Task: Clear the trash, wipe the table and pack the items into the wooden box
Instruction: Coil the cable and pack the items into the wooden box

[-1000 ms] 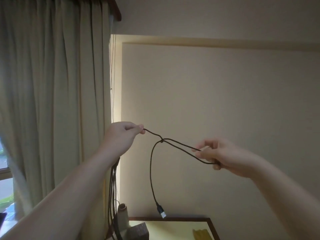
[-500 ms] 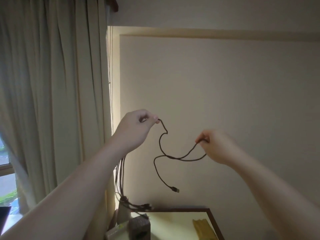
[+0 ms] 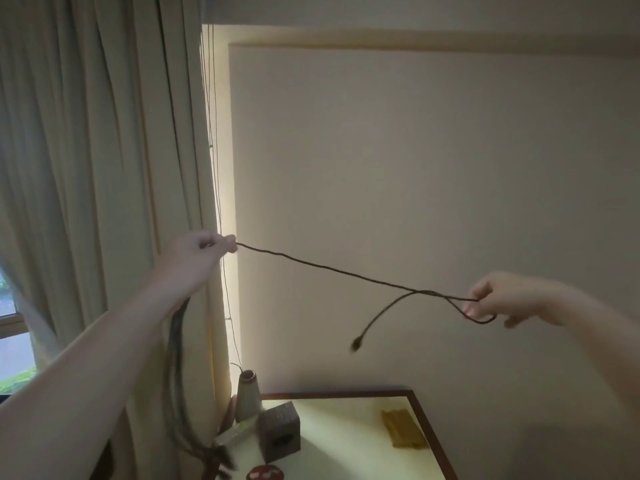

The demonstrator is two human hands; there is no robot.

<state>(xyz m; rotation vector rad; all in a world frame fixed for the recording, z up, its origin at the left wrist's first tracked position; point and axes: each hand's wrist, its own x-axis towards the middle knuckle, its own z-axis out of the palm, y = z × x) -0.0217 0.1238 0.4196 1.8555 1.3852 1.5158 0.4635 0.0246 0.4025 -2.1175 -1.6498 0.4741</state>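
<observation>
A thin dark cable (image 3: 332, 270) stretches through the air between my two raised hands. My left hand (image 3: 197, 252) grips one part of it near the curtain, and a bundle of looped strands (image 3: 176, 375) hangs down below that wrist. My right hand (image 3: 498, 299) pinches a small loop of the cable at the right. The free end with its plug (image 3: 356, 342) dangles below the crossing point, blurred. The table (image 3: 346, 441) lies far below, at the bottom of the view. No wooden box that I can identify for certain is in view.
On the table stand a pale cone-shaped vase (image 3: 247, 396), a dark wooden cube (image 3: 278, 434), a yellow cloth (image 3: 401, 429) near the right edge and a red round item (image 3: 265, 474) at the bottom. A curtain (image 3: 97, 168) hangs at the left, a plain wall behind.
My hands have moved apart, the right one far to the right, pulling the cable from a slack loop into a nearly straight line. The plug end swings up to the right.
</observation>
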